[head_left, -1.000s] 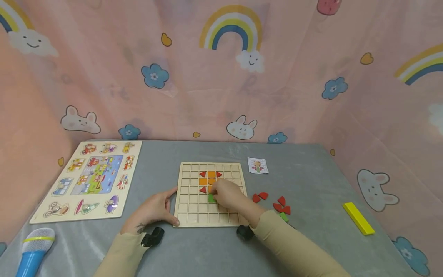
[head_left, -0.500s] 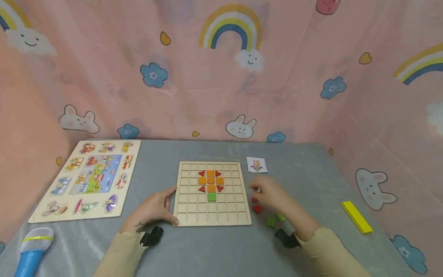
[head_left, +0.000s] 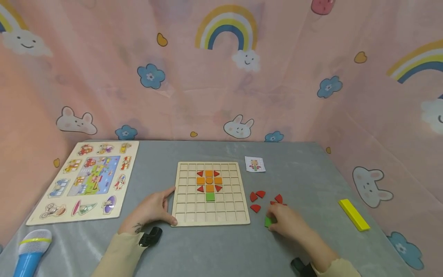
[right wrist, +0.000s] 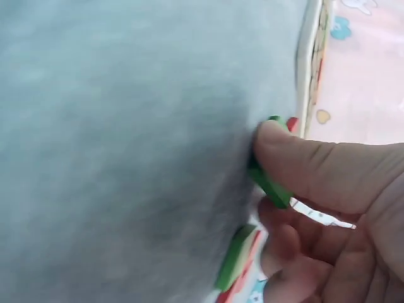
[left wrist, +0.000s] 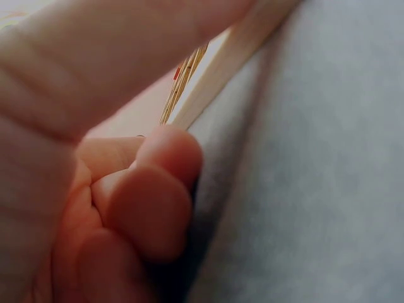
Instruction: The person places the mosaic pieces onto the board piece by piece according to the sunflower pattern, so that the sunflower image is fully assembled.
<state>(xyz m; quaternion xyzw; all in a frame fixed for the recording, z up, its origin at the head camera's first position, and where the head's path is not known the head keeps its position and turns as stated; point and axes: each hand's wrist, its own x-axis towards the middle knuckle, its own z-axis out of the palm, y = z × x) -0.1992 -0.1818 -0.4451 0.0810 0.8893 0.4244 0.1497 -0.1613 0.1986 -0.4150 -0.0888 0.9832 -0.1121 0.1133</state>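
Grey cloth (head_left: 214, 250) bears the green piece (head_left: 268, 222), pinched in the right hand (head_left: 285, 222)'s grip beside the board (head_left: 180, 215).

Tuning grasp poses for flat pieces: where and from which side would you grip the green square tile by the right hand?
Probably across two opposite side edges, coming from above. The green square tile lies flat on the grey table, thin, so only its rim offers purchase. The right hand pinches it at the edge, thumb on one side. Red pieces sit apart, leaving room.
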